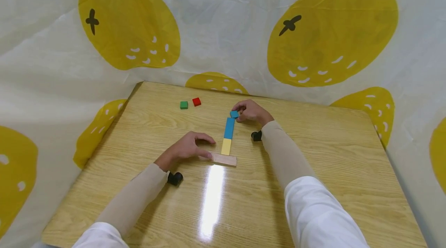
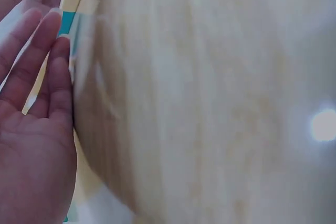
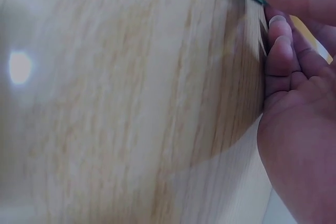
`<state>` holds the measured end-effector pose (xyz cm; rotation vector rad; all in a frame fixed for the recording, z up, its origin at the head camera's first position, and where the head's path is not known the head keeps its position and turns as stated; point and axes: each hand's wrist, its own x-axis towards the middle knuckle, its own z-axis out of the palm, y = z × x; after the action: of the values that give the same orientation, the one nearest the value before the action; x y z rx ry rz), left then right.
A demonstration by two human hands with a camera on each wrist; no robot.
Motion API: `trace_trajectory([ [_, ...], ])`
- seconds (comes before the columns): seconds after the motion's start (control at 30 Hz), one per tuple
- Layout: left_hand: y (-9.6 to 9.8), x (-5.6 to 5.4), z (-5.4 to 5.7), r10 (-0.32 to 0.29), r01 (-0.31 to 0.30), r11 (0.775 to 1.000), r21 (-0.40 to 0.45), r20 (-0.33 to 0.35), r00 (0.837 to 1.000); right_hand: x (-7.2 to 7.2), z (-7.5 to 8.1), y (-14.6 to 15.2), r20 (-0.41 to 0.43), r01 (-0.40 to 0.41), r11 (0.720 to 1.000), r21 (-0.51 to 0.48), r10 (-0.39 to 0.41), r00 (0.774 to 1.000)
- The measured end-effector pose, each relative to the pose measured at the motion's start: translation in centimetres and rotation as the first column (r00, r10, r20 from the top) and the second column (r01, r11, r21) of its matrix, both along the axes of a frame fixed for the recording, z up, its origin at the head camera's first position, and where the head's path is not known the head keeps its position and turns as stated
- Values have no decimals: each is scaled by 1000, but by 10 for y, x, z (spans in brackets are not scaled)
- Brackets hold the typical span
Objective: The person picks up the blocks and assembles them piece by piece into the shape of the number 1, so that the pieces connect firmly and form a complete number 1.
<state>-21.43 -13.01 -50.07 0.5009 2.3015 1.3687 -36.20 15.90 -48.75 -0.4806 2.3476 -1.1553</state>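
My right hand (image 1: 252,111) pinches a small blue block (image 1: 234,114) between thumb and fingers, right at the far end of a row of blocks. A longer blue block (image 1: 229,128) comes first in that row, then a yellow block (image 1: 226,146) end to end with it. Across the near end lies a plain wooden block (image 1: 224,159). My left hand (image 1: 188,147) is beside it with fingers extended, its thumb tip overlapping the block's left end in the head view. In the left wrist view, that hand's fingers (image 2: 59,85) look fairly straight.
Toward the back of the wooden table (image 1: 331,170) lie a green block (image 1: 184,105) and a red block (image 1: 196,101), side by side. A pale cloth printed with yellow shapes hangs behind the table. Black wrist cameras sit under both forearms.
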Motion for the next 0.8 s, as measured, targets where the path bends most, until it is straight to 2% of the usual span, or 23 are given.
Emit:
trace_trajectory([
  [0.27,-3,-8,10,87,-89,995,48,45,995,-1,-2,1,10,1,1000,5,-1,1000],
  [0.53,-10,-21,17,162,-162,983,87,8,987,-2,-6,3,8,-8,1000,-1,8,1000],
  [0.8,-16,-31,18,217,-210,970,123,-45,975,-1,-4,3,15,-10,1000,-19,10,1000],
])
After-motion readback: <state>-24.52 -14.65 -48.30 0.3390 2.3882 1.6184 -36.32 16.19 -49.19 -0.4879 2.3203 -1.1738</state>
